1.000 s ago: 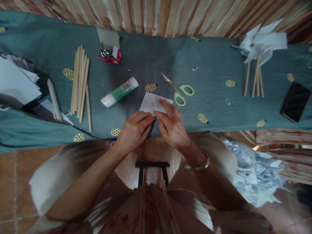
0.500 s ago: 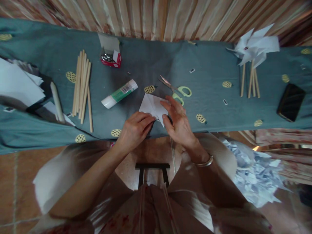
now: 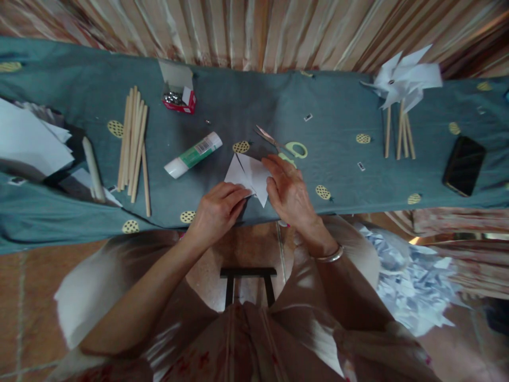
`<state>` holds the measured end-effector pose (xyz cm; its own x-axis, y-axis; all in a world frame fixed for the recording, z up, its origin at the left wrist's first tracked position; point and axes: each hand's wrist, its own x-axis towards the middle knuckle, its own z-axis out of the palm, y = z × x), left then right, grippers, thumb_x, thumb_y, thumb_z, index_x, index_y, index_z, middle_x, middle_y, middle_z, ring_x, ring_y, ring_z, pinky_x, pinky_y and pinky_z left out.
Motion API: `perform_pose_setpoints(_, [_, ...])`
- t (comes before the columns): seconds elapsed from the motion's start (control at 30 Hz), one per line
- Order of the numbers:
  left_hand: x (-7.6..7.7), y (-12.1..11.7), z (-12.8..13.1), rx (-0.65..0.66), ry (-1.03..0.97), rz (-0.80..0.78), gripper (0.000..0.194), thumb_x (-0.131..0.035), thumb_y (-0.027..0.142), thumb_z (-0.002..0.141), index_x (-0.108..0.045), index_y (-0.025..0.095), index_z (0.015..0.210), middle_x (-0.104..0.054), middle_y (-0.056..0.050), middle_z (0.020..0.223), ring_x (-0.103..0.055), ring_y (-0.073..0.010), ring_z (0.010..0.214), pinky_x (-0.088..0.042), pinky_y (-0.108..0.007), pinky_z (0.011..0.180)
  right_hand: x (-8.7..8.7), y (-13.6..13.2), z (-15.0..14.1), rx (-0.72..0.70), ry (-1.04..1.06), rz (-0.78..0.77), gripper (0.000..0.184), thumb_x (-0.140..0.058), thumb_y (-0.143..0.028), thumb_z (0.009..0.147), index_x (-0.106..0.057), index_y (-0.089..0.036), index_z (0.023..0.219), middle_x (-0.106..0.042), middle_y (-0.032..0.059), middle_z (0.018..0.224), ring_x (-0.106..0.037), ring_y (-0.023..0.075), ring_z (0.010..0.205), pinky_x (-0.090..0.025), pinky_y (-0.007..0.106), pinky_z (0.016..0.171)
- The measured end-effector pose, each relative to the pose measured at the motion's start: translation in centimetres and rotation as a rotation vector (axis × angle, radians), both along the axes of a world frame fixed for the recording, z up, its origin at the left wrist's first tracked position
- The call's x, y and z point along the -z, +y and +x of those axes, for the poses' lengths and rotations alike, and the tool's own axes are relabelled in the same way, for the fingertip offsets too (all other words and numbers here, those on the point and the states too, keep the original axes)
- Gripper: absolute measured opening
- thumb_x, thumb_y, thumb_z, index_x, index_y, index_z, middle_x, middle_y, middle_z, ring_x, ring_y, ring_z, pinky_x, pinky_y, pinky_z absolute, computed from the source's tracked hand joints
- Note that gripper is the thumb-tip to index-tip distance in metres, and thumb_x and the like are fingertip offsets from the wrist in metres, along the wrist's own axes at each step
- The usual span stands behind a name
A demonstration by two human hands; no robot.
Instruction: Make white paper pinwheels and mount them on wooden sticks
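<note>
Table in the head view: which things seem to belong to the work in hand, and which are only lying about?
Probably belonging:
white paper, pinched in the left hand
scissors
glue stick
wooden sticks
red box of metal pieces
pinwheels

Probably just lying about:
black phone
small printed tags
</note>
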<state>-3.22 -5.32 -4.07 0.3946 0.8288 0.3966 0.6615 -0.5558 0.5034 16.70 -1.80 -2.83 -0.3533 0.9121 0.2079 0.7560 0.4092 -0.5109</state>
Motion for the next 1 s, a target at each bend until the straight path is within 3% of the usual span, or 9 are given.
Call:
perform_pose_setpoints(0.27, [-0.7,0.6,-1.8,-0.058,0.059,-0.021,0.021,-0.052,0.02,0.094,-0.069,0.019,0.108,-0.071,-0.008,0.101,-0.064,-0.0209,0.093,-0.054,-0.035,0.08,-0.1,0.2,0.6,0.043,0.133,0.025,0.037,-0.046,-0.022,0.094,-0.06,-0.018,0.128,-0.068,0.0123,0.126,-0.062,0.0258,0.119,-0.048,0.048,0.105])
perform_pose_setpoints(0.5, [-1.6,0.6,-2.5,-0.105,0.088,-0.008,0.024,-0.048,0.021,0.096,-0.067,0.021,0.11,-0.07,-0.007,0.104,-0.062,-0.0215,0.097,-0.053,-0.037,0.083,-0.4,0.1,0.4,0.128,0.245,-0.127,0.03,-0.056,-0.024,0.088,-0.067,-0.02,0.116,-0.075,0.0038,0.09,-0.07,0.0169,0.078,-0.057,0.033,0.079])
perform_pose_setpoints(0.67, [-2.0,-0.4,-1.5,-0.032,0.096,0.141,0.018,-0.06,0.033,0.093,-0.065,0.021,0.106,-0.07,-0.006,0.099,-0.061,-0.0219,0.091,-0.052,-0.038,0.077,-0.5,-0.2,0.3,0.147,0.261,-0.194,0.027,-0.059,-0.025,0.086,-0.07,-0.019,0.11,-0.073,0.001,0.077,-0.066,0.0141,0.065,-0.053,0.028,0.068])
perform_pose_setpoints(0.8, [-1.6,-1.3,-0.6,0.061,0.135,0.165,0.015,-0.063,0.027,0.092,-0.065,0.018,0.103,-0.069,-0.007,0.093,-0.062,-0.0218,0.086,-0.049,-0.036,0.07,-0.3,-0.6,0.3,0.147,0.224,-0.191,0.023,-0.059,-0.027,0.087,-0.07,-0.019,0.105,-0.071,0.0002,0.072,-0.064,0.0144,0.062,-0.051,0.027,0.065])
perform_pose_setpoints(1.0, [-0.9,-1.6,-0.2,0.048,0.187,0.106,0.014,-0.056,0.019,0.094,-0.068,0.016,0.101,-0.07,-0.008,0.091,-0.062,-0.0202,0.084,-0.05,-0.034,0.071,-0.7,-0.8,0.4,0.121,0.143,-0.091,0.019,-0.058,-0.025,0.087,-0.071,-0.02,0.1,-0.073,0.0047,0.081,-0.067,0.0187,0.074,-0.054,0.032,0.075])
